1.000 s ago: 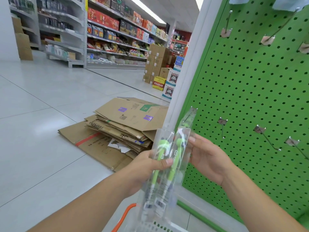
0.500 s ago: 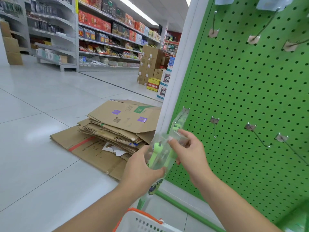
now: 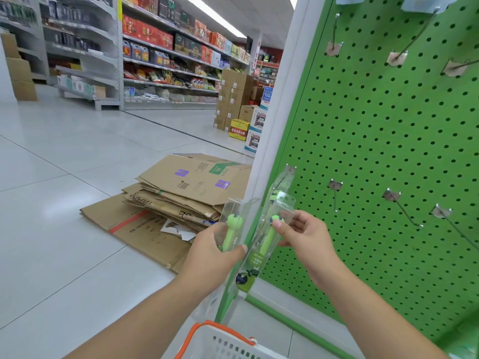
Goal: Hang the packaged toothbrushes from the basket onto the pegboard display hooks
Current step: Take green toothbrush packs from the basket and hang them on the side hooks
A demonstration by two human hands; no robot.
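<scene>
Green toothbrush packs now split: left hand (image 3: 210, 252) grips one (image 3: 232, 229), right hand (image 3: 305, 237) another (image 3: 269, 234).

Bright, even light from ceiling strip lights (image 3: 212, 15) (upper centre); soft glare on the floor (image 3: 64, 203) left of the left hand (image 3: 215, 257); wide-angle bending at edges.

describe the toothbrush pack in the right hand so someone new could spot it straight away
Start at the green pegboard and follow its white edge post down to the two hands in front of it. The right hand pinches a clear toothbrush pack near its top, the one closer to the board. Unlike the pack in the left hand, it overlaps the green panel and its tip reaches toward the lowest-left hook.
</scene>
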